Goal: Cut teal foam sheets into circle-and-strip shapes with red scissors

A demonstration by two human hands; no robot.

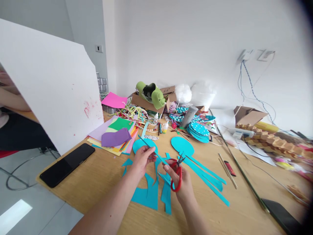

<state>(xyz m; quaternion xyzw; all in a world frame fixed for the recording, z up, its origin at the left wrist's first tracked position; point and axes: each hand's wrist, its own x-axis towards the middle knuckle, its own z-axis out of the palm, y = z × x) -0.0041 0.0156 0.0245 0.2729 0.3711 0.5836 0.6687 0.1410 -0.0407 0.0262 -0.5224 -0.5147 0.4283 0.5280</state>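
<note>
My left hand [146, 156] pinches a thin blue strip [158, 157] that runs diagonally between my hands. Red-handled scissors [179, 178] hang on the fingers of my right hand [182, 184], blades pointing up and away. The right thumb and fingertip also seem to hold the strip's lower end. Under my hands lie blue offcuts [149, 195] with curved edges. Beyond the left hand is a blue round piece [139, 145], partly covered. To the right, another blue round piece [182, 146] lies flat with several long blue strips [205, 176] fanning out below it.
A black phone [67, 164] lies at the table's left edge, near stacked coloured sheets [117, 137]. A white board [53, 88] stands left; a person sits behind it. Glue bottles [165, 126], a grey cylinder [189, 116] and boxes crowd the back. A long stick [242, 171] lies right.
</note>
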